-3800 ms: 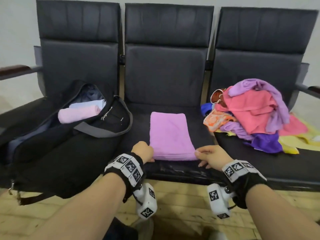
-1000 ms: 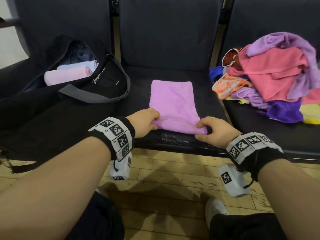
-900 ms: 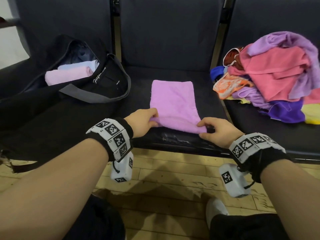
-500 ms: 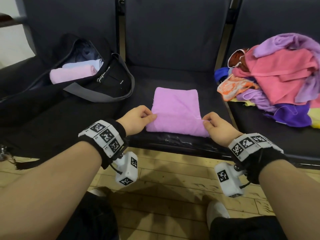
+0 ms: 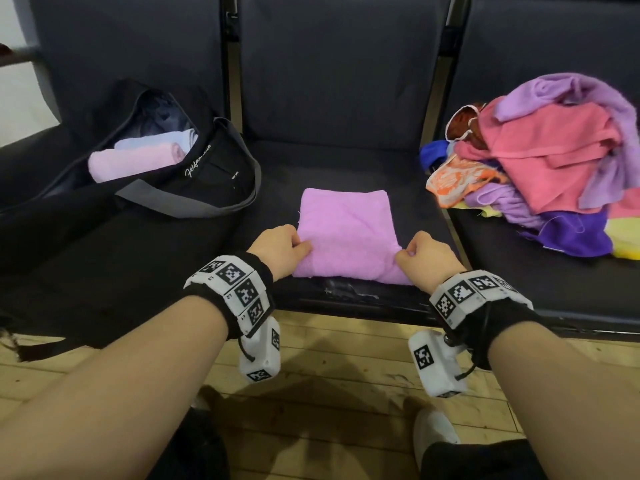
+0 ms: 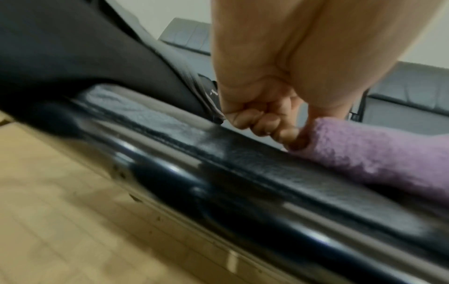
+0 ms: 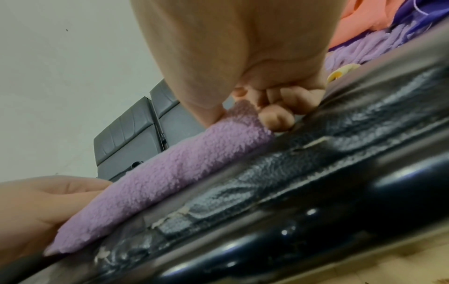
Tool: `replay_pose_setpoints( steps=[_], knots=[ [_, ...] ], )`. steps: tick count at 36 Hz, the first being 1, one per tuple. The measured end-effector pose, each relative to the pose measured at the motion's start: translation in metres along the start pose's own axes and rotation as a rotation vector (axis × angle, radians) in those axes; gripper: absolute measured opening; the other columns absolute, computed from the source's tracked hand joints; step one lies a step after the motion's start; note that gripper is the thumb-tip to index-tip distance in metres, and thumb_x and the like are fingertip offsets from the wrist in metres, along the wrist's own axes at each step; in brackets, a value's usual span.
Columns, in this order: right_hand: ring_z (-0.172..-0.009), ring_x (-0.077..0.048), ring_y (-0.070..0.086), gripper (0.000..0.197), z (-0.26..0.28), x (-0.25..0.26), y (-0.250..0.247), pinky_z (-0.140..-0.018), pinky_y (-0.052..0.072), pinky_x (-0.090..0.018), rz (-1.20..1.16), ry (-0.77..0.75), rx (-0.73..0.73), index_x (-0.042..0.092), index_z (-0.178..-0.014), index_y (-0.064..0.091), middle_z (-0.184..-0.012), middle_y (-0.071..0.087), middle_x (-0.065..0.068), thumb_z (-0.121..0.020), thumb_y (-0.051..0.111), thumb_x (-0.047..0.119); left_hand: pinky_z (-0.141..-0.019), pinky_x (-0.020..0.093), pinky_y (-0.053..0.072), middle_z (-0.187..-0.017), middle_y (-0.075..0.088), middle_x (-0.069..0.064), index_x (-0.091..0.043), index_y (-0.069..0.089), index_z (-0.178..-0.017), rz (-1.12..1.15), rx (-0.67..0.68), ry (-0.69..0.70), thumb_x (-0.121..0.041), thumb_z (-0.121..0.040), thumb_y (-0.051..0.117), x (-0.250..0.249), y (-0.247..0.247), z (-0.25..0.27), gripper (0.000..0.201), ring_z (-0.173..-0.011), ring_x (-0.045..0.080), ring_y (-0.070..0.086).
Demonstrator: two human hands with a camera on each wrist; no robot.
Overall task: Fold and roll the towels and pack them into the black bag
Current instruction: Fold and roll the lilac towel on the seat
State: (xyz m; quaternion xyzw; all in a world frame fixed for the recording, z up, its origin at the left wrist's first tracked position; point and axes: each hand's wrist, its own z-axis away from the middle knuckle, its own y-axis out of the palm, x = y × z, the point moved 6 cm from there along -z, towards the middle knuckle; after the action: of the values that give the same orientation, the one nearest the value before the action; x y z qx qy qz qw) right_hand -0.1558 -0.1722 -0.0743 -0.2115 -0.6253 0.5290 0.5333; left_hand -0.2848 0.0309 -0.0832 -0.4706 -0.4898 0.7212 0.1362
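**Rolling the lilac towel from its near edge**

A row of three black padded seats fills the head view. On the left seat lies the black bag, its mouth open, with a rolled pink towel and a paler rolled towel already inside. On the right seat sits a loose heap of unfolded towels in pink, purple, orange and yellow, well apart from the bag.

Between them, on the middle seat, lies the folded lilac towel, its near edge at the seat's worn front lip. That near edge is turned up into a thick first roll, plain in both wrist views.

The left hand has its fingers curled, thumb and fingertips pinching the roll's left end. The right hand is curled likewise, pinching the roll's right end. Neither holds anything else.

By my judgement, folding of this towel is finished and rolling has only begun, most of the cloth being flat beyond the hands. The next move calls for both hands to turn the roll away toward the seat back evenly, keeping it tight and its ends level so it does not cone or slacken, then carrying it left into the bag beside the two rolls.
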Motion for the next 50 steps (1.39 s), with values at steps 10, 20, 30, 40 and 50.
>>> replay_pose_setpoints(
  steps=[10,20,30,40,50],
  knots=[
    [-0.088,-0.030,0.056,0.013,-0.002,0.010,-0.009,-0.079,0.048,-0.039,0.054,-0.216,-0.140,0.014,-0.096,0.050,-0.103,0.051,-0.007,-0.086,0.058,0.014,-0.078,0.031,0.046,-0.091,0.054,-0.001,-0.013,0.058,-0.090,-0.008,-0.161,0.303,-0.014,-0.089,0.063,-0.021,-0.007,0.008,0.005,-0.080,0.021,0.055],
    [-0.080,-0.014,0.054,0.022,0.011,0.007,-0.011,-0.076,0.042,-0.029,-0.061,-0.383,-0.077,0.012,-0.078,0.067,-0.088,0.059,0.001,-0.084,0.067,0.034,-0.079,0.029,0.047,-0.084,0.058,-0.008,-0.029,0.061,-0.084,-0.157,-0.079,0.305,-0.069,-0.073,0.063,-0.018,-0.006,0.018,0.042,-0.083,0.013,0.056],
    [-0.129,-0.019,0.036,0.038,0.017,-0.002,-0.004,-0.109,0.024,-0.038,0.167,-0.398,0.082,0.023,-0.129,0.057,-0.138,0.045,0.005,-0.092,0.058,0.024,-0.090,0.041,0.047,-0.099,0.061,0.000,-0.015,0.065,-0.104,-0.178,0.129,0.334,-0.032,-0.085,0.060,-0.017,-0.001,0.021,0.026,-0.093,0.021,0.057],
    [-0.100,-0.034,0.058,0.021,0.002,-0.027,-0.008,-0.097,0.043,-0.053,-0.284,-0.173,0.023,0.050,-0.100,0.048,-0.096,0.062,-0.002,-0.081,0.050,0.057,-0.087,0.035,0.046,-0.097,0.060,0.002,-0.017,0.059,-0.093,0.312,0.072,-0.001,-0.032,-0.092,0.057,-0.008,-0.007,0.009,0.015,-0.090,0.017,0.054],
    [-0.091,-0.030,0.059,0.024,0.001,-0.017,-0.003,-0.086,0.047,-0.042,-0.166,-0.049,0.016,0.012,-0.104,0.048,-0.099,0.062,-0.012,-0.097,0.043,0.034,-0.088,0.038,0.049,-0.091,0.060,0.006,-0.018,0.055,-0.081,0.268,0.045,-0.062,-0.034,-0.091,0.060,0.000,-0.005,0.000,0.020,-0.085,0.021,0.057]
  ],
)
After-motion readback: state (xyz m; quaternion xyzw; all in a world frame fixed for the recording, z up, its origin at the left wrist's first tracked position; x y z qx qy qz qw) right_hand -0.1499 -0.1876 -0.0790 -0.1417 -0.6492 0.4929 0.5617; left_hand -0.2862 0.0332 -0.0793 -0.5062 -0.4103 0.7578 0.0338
